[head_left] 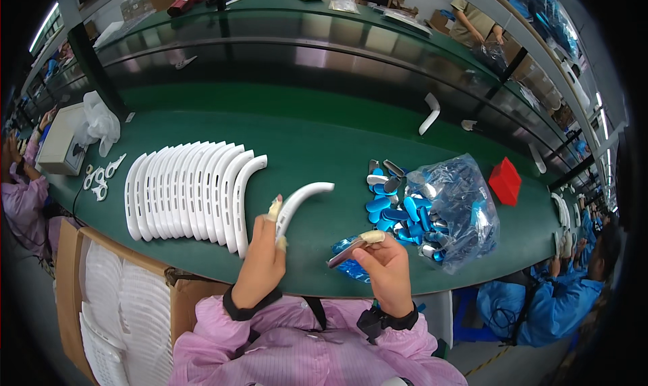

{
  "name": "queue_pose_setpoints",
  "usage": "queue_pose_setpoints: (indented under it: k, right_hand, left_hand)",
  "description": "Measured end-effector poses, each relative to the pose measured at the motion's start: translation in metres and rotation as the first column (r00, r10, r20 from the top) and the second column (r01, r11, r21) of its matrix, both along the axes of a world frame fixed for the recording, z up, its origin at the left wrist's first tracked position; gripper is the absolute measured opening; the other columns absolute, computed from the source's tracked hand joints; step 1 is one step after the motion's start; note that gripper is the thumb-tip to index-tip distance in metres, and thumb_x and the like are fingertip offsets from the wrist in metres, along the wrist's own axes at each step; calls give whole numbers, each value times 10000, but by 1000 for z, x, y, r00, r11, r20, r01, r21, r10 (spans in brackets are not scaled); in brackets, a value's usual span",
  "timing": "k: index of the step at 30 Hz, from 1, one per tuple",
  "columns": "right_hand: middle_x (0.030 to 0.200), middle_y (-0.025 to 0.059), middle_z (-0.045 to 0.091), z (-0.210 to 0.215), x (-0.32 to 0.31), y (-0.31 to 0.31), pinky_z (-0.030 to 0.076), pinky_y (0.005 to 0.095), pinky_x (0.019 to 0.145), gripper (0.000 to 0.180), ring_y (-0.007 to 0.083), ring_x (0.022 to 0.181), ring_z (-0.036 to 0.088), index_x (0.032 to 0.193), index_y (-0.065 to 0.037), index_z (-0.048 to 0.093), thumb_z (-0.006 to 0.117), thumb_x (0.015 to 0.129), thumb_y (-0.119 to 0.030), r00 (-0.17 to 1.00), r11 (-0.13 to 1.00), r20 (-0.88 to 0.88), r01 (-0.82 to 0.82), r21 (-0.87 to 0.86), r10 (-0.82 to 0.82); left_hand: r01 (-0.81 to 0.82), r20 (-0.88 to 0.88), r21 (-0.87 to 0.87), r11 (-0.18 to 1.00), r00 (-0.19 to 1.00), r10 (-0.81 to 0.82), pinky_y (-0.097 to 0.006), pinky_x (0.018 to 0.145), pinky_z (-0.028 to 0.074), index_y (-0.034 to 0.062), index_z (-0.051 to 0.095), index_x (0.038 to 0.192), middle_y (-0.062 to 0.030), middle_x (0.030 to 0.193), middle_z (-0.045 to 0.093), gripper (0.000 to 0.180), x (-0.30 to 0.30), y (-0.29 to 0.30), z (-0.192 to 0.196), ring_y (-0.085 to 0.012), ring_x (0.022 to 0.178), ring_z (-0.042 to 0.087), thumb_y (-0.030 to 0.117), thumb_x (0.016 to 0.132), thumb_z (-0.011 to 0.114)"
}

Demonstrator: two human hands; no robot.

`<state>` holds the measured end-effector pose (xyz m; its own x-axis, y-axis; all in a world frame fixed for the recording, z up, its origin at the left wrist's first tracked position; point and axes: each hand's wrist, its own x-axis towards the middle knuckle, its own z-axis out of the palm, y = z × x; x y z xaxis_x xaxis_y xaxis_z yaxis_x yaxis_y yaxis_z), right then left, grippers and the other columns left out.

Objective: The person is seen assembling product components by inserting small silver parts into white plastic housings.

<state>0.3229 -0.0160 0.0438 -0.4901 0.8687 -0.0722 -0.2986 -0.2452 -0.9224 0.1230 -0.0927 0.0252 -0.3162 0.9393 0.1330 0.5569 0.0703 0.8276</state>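
My left hand grips a curved white plastic part by its lower end, raised over the green table. My right hand pinches a small flat metallic strip that points left toward the white part. Both thumbs wear beige finger tape. A row of several matching white curved parts stands side by side left of my left hand. To the right of my right hand lies a heap of blue and silver strips beside a clear plastic bag full of them.
A cardboard box of white parts stands at lower left. A red box, a loose white part, a beige device with a white bag and small white pieces lie on the table. Other people work at left and right.
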Motion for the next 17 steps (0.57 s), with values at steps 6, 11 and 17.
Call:
queue_pose_setpoints:
  k: [6,11,17]
  right_hand:
    - [937,23,623,2,-3,1,442,219,755,202,82,806,548,1037,10,612,652,839,11,982,953,148,-152,264,116]
    - [851,-2,602,12,-3,-4,422,219,682,195,73,766,520,996,8,622,676,809,5,909,918,406,-237,317,94]
    - [790,27,590,7,-9,-15,415,282,679,231,162,695,508,1015,-53,648,707,794,-91,862,761,483,-212,613,-150]
  left_hand:
    - [219,967,209,953,101,-235,-319,1001,390,87,57,1496,-152,1358,394,864,19,-20,10,-213,1209,472,-52,820,575]
    - [204,968,246,948,-7,-249,-335,1002,401,93,31,1495,-166,1398,348,927,24,-23,12,-229,1217,475,-72,786,604]
    - [189,958,283,940,-13,-286,-362,998,411,115,47,1496,-186,1407,359,980,25,-21,6,-271,1234,468,7,764,688]
